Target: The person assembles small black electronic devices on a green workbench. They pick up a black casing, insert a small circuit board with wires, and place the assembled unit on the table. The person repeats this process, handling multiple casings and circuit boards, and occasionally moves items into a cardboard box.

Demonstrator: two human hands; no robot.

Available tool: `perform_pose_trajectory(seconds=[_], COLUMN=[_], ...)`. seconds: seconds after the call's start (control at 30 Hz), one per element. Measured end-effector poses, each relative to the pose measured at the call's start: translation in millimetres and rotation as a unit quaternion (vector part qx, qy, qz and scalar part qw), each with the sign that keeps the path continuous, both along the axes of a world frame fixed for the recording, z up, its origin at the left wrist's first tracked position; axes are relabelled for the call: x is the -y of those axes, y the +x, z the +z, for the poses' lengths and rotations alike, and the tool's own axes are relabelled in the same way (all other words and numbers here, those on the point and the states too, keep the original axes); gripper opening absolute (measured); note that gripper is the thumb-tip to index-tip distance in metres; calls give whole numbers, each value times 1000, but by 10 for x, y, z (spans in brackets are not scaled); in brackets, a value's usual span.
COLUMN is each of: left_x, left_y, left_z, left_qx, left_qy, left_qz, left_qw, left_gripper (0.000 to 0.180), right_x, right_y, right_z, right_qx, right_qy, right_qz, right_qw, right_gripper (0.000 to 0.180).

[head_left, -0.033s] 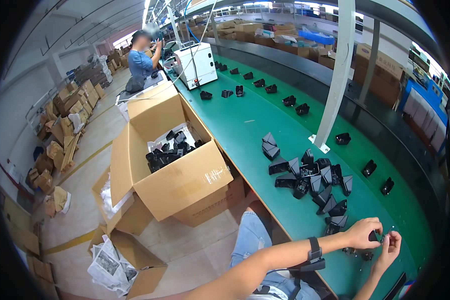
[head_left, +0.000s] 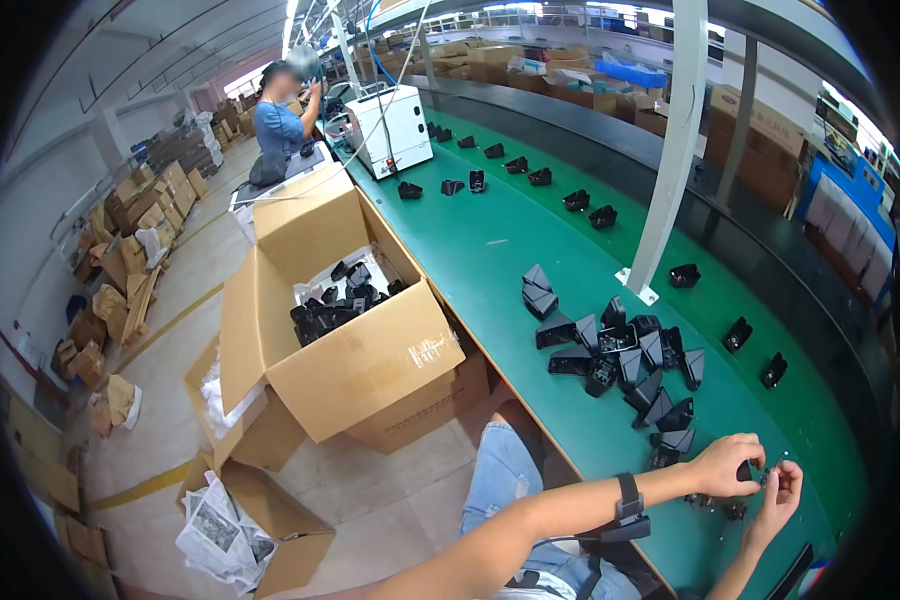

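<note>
At the near right of the green workbench (head_left: 470,265), my left hand (head_left: 722,466) is closed round a small black plastic part (head_left: 745,471). Its arm, with a black wristband, reaches across from the lower middle. My right hand (head_left: 780,502) meets it there, thumb and fingers pinched on a tiny piece that is too small to name. Some small parts lie under my hands, partly hidden. Just beyond them spreads a loose pile of black wedge-shaped plastic housings (head_left: 650,390).
An opened cardboard box (head_left: 365,380) holding more black parts stands left of the bench. Single housings (head_left: 602,217) form a row along the far side. A white post (head_left: 667,170) rises from the bench. Farther off are a white machine (head_left: 395,130) and a person (head_left: 282,120) in blue.
</note>
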State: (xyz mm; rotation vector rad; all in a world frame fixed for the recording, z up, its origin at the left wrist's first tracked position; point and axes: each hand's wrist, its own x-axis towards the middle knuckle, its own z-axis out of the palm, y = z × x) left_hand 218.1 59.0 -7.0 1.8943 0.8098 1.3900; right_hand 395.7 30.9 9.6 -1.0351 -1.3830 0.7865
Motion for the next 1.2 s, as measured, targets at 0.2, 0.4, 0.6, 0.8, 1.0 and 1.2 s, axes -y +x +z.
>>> perform_pose_trajectory(seconds=[0.2, 0.4, 0.6, 0.8, 1.0, 1.2], left_x=[-17, 51, -64, -46, -92, -97], left_y=[14, 36, -168, -115, -165, -192], left_z=[-98, 32, 78, 216, 229, 255], left_qx=[-57, -38, -56, -28, 201, 241], left_qy=[94, 144, 167, 82, -241, -296], left_qz=[-18, -14, 12, -35, -235, -312], left_qw=[994, 989, 984, 996, 920, 870], left_gripper=[29, 27, 31, 44, 62, 47], right_x=[21, 109, 63, 115, 129, 216], right_y=[-50, 72, -59, -84, 32, -89], right_z=[58, 91, 224, 312, 258, 282], right_qx=[-43, 2, 56, -20, -36, -17], right_qy=[-64, -25, -16, 24, 37, 60], right_qz=[45, 41, 54, 73, 78, 88], right_qw=[996, 999, 997, 997, 996, 994], right_gripper=[19, 30, 38, 35, 35, 32])
